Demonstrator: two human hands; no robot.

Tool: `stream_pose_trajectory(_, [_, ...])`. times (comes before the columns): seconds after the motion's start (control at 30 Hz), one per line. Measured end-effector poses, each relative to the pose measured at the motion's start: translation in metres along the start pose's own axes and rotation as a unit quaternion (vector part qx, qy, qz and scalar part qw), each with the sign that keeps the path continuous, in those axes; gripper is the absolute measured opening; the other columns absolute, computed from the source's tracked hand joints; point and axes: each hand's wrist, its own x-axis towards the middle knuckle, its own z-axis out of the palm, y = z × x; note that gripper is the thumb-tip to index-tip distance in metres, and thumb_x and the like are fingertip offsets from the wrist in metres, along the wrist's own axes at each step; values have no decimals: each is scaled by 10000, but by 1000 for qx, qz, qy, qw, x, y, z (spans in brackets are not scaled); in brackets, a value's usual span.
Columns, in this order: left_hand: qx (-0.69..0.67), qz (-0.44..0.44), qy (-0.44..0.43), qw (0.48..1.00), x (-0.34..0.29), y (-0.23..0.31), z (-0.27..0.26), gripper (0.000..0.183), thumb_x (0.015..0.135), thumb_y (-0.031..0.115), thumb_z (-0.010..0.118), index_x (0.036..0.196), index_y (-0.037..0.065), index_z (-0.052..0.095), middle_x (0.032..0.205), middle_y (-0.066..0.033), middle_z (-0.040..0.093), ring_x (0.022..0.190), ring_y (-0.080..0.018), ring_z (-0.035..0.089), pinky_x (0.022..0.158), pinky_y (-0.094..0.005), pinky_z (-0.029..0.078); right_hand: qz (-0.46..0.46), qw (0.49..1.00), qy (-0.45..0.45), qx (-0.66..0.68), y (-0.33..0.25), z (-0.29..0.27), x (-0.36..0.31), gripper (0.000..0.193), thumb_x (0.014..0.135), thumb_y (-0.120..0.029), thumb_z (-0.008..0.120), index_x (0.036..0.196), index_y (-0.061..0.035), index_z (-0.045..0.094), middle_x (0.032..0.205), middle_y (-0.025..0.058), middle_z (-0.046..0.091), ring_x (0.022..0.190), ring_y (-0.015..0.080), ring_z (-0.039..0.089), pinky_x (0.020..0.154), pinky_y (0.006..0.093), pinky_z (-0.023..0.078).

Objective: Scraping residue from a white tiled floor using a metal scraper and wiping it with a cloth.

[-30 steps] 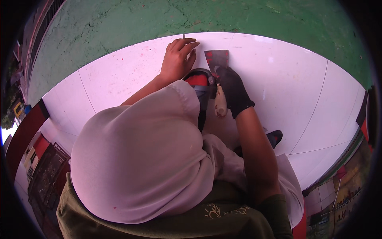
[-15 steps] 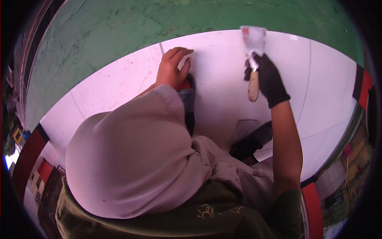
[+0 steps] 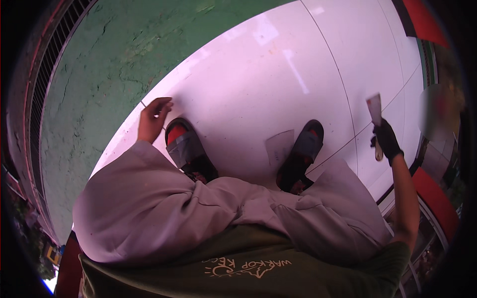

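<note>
In my right hand (image 3: 387, 139), which wears a black glove, is a putty knife (image 3: 375, 109). Its flat metal blade has reddish marks and points up, away from me, over white tiles at the right; the light handle end shows below my fingers. My left hand (image 3: 155, 119) is bare and holds nothing. Its fingers are loosely bent and apart, near the tile edge beside my left sandal. The white tiled floor (image 3: 238, 99) spreads under both hands.
My feet, in dark sandals (image 3: 186, 149), stand apart on the tiles. Between them lies a flat pale piece with a dark outline (image 3: 279, 148). Rough green ground (image 3: 114, 59) borders the tiles at left. Red-and-black edging (image 3: 432, 22) runs at the right.
The view has swung right, and both feet now show. My right hand with the putty knife has moved right and nearer, off the far tile edge. My left hand has moved left.
</note>
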Motion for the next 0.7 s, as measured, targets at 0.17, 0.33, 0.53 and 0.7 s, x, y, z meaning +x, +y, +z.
stream_pose_trajectory(0.17, [75,28,18,997,15,16,-41,226,867,28,548,1089,0,577,939,-108,666,822,-157,647,715,-263,497,118,989,78,37,225,-28,-50,254,906,-173,459,1144,-85,440,755,103,561,472,237,541,384,359,442])
stream_pose_trajectory(0.33, [208,54,5,977,46,66,-63,184,873,94,577,1036,18,610,874,-88,663,794,-136,631,689,-255,483,114,979,156,61,285,-39,-73,282,907,-213,453,1153,-77,436,803,124,550,547,266,532,450,376,436])
stream_pose_trajectory(0.53, [295,142,-30,945,74,148,-71,179,860,84,585,1027,26,613,851,-73,649,727,-109,583,658,-240,466,152,943,280,93,212,105,-80,332,907,-272,442,1166,-65,430,875,156,532,659,310,520,548,400,428])
stream_pose_trajectory(0.7, [372,164,-123,905,103,215,-10,178,850,82,595,1021,38,616,885,-75,660,757,-125,611,627,-255,457,168,923,337,79,140,181,-38,379,908,-321,434,1178,-55,425,935,183,518,753,347,510,630,421,422])
